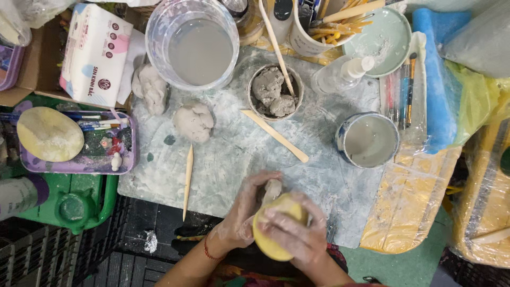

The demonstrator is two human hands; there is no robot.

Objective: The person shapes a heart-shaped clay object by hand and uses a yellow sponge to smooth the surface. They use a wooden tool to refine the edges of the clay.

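Note:
My left hand [245,210] is wrapped around a small pale clay piece [273,188] at the near edge of the work board. Over it my right hand [293,234] presses a round yellow sponge [270,243] against the clay. Both hands are smeared with grey slip. A red string sits on my left wrist. The clay is mostly hidden between the fingers and the sponge.
On the grey plastic-covered board [228,159] lie two clay lumps [194,121], a thin wooden tool [188,180], a flat wooden knife [275,135], a cup of clay scraps [274,91], a mug of slip [367,140], a water tub [192,42], a spray bottle [342,74]. A purple tray [79,141] sits left.

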